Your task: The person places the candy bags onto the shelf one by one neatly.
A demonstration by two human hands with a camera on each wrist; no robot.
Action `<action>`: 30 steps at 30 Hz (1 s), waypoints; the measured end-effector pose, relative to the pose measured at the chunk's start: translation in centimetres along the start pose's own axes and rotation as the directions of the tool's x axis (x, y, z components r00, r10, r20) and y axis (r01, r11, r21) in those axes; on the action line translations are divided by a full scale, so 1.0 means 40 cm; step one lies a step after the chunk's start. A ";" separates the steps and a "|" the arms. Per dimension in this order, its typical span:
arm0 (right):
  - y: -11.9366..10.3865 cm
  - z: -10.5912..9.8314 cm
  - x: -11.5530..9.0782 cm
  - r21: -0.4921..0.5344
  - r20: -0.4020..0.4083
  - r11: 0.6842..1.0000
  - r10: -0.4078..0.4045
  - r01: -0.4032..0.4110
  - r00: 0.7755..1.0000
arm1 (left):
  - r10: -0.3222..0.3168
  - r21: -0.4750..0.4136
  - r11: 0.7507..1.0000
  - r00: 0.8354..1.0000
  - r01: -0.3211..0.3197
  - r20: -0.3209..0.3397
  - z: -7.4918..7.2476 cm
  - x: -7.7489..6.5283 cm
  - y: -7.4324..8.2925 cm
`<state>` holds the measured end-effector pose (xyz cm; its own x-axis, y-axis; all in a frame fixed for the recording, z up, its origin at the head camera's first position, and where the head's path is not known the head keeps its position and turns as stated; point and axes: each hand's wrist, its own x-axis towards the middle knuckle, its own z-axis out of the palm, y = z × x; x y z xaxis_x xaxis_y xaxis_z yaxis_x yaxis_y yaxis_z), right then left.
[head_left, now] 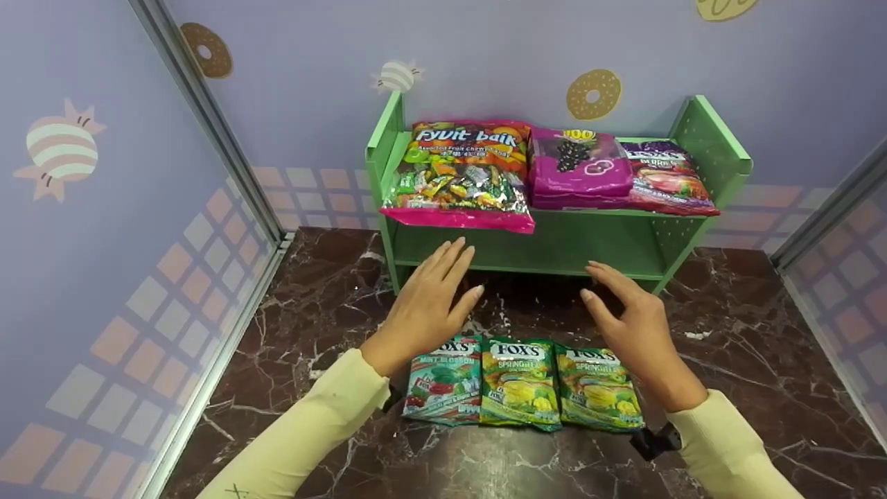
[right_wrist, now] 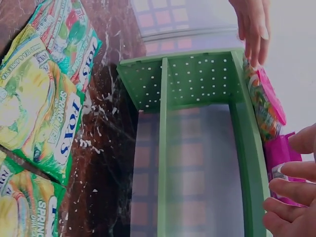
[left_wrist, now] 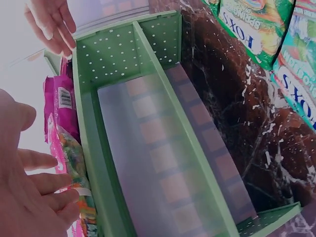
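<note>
My left hand point(head_left: 429, 305) hovers in front of the green shelf point(head_left: 527, 246), fingers extended and nothing in it. Opposite it, my right hand point(head_left: 634, 322) is held up with its fingers loosely bent, also holding nothing. On the shelf's top level lie a Fyvit Baik candy bag point(head_left: 464, 173), a purple grape packet point(head_left: 581, 170) and a Fox's Berries bag point(head_left: 666, 177). Below the hands on the floor, a Fox's mint bag point(head_left: 443, 384) lies beside two Fox's Spring Tea bags, the middle one point(head_left: 520, 384) and the right one point(head_left: 599, 388).
Dark marbled surface point(head_left: 305, 416) extends under the shelf and bags. A lilac wall point(head_left: 485, 55) with candy and doughnut pictures stands behind the shelf, with more panels at left and right. The shelf's lower level point(left_wrist: 158, 163) shows bare in the wrist views.
</note>
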<state>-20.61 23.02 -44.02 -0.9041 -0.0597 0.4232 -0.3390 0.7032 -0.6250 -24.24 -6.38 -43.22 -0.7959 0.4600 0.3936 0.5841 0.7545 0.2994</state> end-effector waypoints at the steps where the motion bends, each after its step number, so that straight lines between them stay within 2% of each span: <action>1: 0.005 -0.001 -0.003 -0.001 0.000 1.000 0.008 -0.008 1.000 | -0.003 -0.004 1.000 1.000 0.003 -0.002 0.002 -0.003 -0.002; 8: 0.032 0.004 -0.023 0.015 -0.013 0.999 0.045 -0.044 0.999 | -0.042 -0.059 0.997 0.999 0.043 0.027 0.023 -0.020 -0.006; 17: 0.053 0.027 -0.049 -0.013 -0.021 0.995 0.102 -0.103 0.995 | -0.105 -0.152 0.982 0.993 0.111 0.046 0.052 -0.031 -0.002; 30: 0.080 0.062 -0.095 0.081 0.033 0.971 0.223 -0.225 0.974 | -0.135 -0.233 0.961 0.987 0.152 0.085 0.104 -0.065 -0.003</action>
<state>-18.88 23.74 -49.24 -0.9649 0.0758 0.2515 -0.1467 0.6386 -0.7554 -22.91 -5.71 -47.91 -0.8783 0.3917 0.2741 0.4773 0.6854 0.5499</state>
